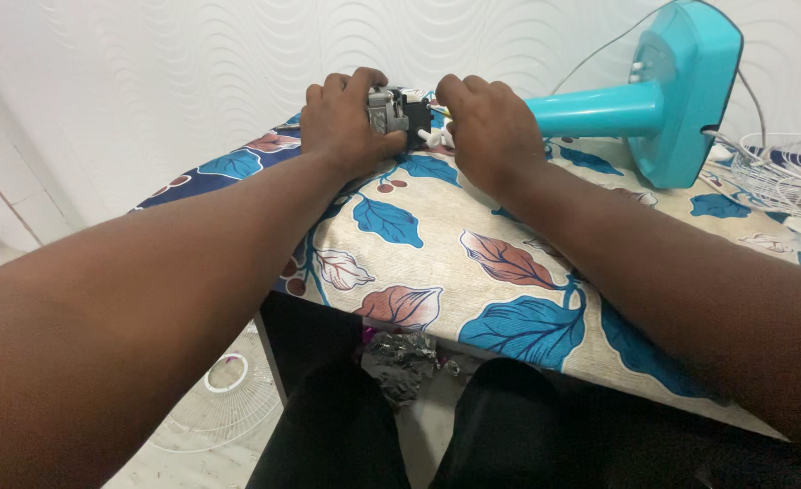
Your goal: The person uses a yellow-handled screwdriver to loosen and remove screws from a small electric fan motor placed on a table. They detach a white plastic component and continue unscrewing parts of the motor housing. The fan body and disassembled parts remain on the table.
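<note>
**A:** What are the hands on?

**B:** A small fan motor [399, 114], grey metal on one side and black on the other, with white plastic bits poking out low on its right. It sits at the far edge of the table [437, 263], close to the far left corner, right up against the wall.

**A:** And the left hand?

**B:** The left hand [342, 122] is curled around the grey end of the motor, fingers folded over the top, thumb down the near side. It is closed on it, firmly by the look of it.

**A:** The right?

**B:** The right hand [487, 131] presses against the black end from the other side, knuckles up and fingers bent. Its fingertips are hidden behind the motor and the hand itself, so I cannot tell whether it grips the motor or only rests against it.

**A:** What else is on the table?

**B:** A turquoise fan stand [663, 100] lies on its side along the far edge, its pole pointing toward the right hand, its base near the far right corner. A white wire fan guard [781, 172] lies at the right edge, just beside that base. The table wears a cloth printed with blue and rust leaves.

**A:** Below the table?

**B:** Another white fan grille [224, 394] lies on the floor by the left forearm, and the person's dark-trousered knees sit under the near edge.
</note>
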